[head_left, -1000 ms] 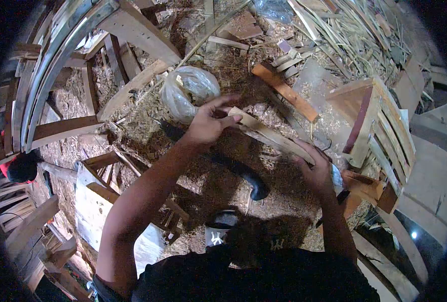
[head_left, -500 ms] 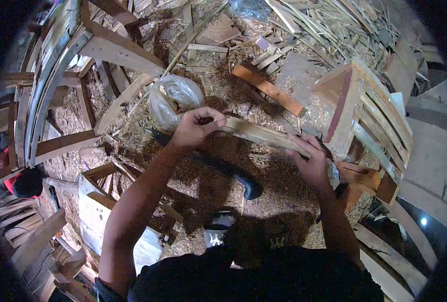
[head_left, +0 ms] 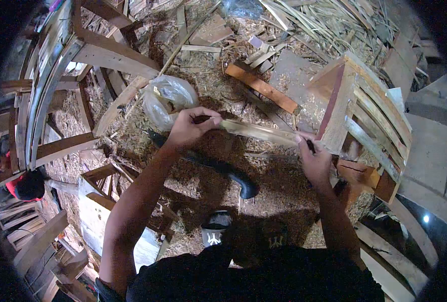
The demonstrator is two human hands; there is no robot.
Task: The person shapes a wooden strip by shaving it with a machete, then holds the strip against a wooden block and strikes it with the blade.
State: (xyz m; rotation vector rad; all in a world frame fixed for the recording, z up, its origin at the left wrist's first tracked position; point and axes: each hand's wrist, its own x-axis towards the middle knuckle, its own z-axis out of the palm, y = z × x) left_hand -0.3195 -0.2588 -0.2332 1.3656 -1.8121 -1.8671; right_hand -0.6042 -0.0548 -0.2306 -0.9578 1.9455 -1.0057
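A short wooden strip (head_left: 258, 132) is held level between my two hands. My left hand (head_left: 192, 128) pinches its left end, near the clear plastic bag (head_left: 168, 100). At the right end my right hand (head_left: 315, 157) has its fingers closed on the strip, with a small dark thing showing between the fingers. Below the strip, a saw with a black curved handle (head_left: 243, 185) lies on the sawdust. An orange-brown wooden block (head_left: 263, 86) rests on the floor beyond the strip.
A slatted wooden frame (head_left: 341, 103) stands at the right, and curved wooden frames (head_left: 117, 58) at the left. A white-sided box frame (head_left: 95, 216) is at lower left. Thin offcuts (head_left: 314, 30) are piled at the back. Another person's dark head (head_left: 30, 185) shows far left.
The strip's right end and my right hand have moved slightly right, and the strip's face is turned differently. The right fingers have shifted. The whole view has moved a little.
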